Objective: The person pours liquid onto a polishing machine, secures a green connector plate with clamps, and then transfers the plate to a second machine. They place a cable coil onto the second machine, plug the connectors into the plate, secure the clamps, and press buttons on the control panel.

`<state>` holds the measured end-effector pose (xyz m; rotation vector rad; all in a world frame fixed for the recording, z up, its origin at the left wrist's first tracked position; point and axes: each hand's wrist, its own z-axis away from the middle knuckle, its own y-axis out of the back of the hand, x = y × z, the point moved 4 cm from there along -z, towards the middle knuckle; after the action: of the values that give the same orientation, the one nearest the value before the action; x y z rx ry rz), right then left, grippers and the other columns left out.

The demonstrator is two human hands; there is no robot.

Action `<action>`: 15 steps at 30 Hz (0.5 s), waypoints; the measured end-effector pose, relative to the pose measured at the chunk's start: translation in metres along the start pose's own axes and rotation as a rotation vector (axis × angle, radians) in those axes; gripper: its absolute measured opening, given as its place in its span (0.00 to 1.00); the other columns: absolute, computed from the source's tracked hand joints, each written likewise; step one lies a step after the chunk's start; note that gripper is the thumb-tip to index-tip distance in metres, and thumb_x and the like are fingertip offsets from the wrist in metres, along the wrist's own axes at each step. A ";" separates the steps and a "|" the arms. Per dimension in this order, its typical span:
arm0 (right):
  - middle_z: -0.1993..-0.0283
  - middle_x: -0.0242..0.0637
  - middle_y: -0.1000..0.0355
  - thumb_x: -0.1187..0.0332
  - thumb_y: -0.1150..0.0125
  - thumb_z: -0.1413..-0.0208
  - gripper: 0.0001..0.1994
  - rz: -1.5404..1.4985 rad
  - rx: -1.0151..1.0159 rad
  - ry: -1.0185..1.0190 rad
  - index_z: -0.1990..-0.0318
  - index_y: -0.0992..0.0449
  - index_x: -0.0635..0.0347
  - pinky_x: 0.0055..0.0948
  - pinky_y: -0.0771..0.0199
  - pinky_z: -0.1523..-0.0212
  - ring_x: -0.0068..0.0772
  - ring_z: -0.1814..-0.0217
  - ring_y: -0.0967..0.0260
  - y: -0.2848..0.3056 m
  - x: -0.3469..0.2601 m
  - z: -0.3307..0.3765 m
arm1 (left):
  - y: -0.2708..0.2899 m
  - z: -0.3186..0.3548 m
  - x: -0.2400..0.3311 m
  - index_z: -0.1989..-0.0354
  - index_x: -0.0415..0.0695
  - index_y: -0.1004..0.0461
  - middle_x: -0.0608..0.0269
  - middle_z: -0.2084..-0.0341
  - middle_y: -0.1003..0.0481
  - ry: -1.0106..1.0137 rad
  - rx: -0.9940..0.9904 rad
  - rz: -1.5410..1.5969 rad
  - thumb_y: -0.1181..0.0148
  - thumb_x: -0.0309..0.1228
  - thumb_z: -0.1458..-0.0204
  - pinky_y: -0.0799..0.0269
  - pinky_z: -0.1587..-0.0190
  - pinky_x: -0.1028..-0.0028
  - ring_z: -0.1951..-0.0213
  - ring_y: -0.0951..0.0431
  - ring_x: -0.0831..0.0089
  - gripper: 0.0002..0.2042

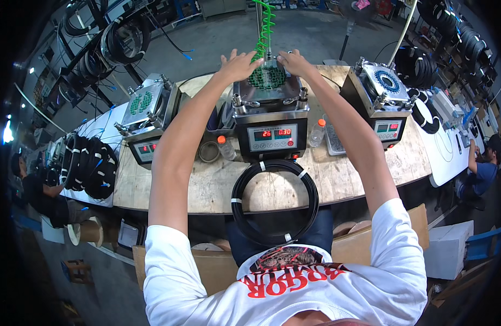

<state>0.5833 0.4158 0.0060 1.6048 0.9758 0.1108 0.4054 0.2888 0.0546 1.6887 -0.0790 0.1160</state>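
Observation:
Both my arms reach out over the middle bench machine, a metal box with a red digital display (272, 137). On its top plate sits a round cluster of green parts (267, 77). My left hand (239, 66) is at the plate's far left, fingers spread and holding nothing I can see. Across from it, my right hand (295, 62) is at the far right beside an upright metal rod, its fingers stretched inward. Whether either hand touches the plate I cannot tell. A green coiled air hose (264, 27) hangs between them. Closest to me, a tied coil of black cable (237, 201) overlaps the table's front edge and my lap.
Similar machines stand left (144, 127) and right (382, 98) on the wooden table (207, 190). Two orange-capped bottles (226, 149) (317, 134) and a round dish (210, 152) flank the middle one. Black cable coils (90, 165) lie left. A person sits at each side.

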 end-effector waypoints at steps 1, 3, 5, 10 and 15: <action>0.38 0.56 0.34 0.49 0.53 0.33 0.21 0.017 -0.036 -0.046 0.37 0.28 0.42 0.57 0.34 0.37 0.63 0.36 0.36 -0.006 -0.001 0.002 | -0.003 0.001 -0.003 0.27 0.54 0.43 0.53 0.34 0.35 -0.010 0.037 0.012 0.66 0.65 0.37 0.59 0.34 0.27 0.28 0.48 0.43 0.36; 0.40 0.57 0.32 0.50 0.53 0.32 0.21 0.012 -0.026 0.016 0.37 0.29 0.42 0.56 0.33 0.37 0.63 0.36 0.35 -0.007 -0.006 0.001 | -0.006 0.000 -0.013 0.29 0.53 0.41 0.51 0.35 0.33 -0.010 0.058 0.089 0.65 0.64 0.37 0.57 0.35 0.27 0.29 0.45 0.45 0.36; 0.43 0.59 0.30 0.51 0.54 0.32 0.21 0.009 -0.012 0.058 0.36 0.29 0.41 0.56 0.33 0.37 0.62 0.37 0.35 -0.003 0.002 0.003 | -0.005 -0.001 -0.007 0.30 0.51 0.39 0.49 0.37 0.32 -0.028 0.069 0.169 0.63 0.63 0.37 0.55 0.36 0.27 0.30 0.42 0.48 0.35; 0.50 0.58 0.27 0.56 0.51 0.32 0.21 -0.213 0.036 0.179 0.36 0.31 0.52 0.47 0.31 0.40 0.60 0.41 0.33 0.021 -0.003 0.011 | 0.007 0.006 -0.019 0.33 0.44 0.36 0.45 0.39 0.31 -0.255 0.302 0.286 0.56 0.52 0.33 0.43 0.33 0.52 0.33 0.38 0.48 0.29; 0.58 0.54 0.24 0.66 0.45 0.35 0.16 -0.291 0.458 0.331 0.42 0.30 0.59 0.44 0.27 0.56 0.57 0.56 0.26 0.050 0.001 0.119 | 0.026 0.112 -0.007 0.38 0.40 0.31 0.48 0.42 0.28 -0.259 0.580 0.599 0.49 0.38 0.34 0.32 0.41 0.64 0.45 0.25 0.53 0.20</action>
<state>0.6762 0.3265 0.0123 1.8704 1.5673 -0.0555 0.3991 0.1741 0.0660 2.2036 -0.8127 0.3973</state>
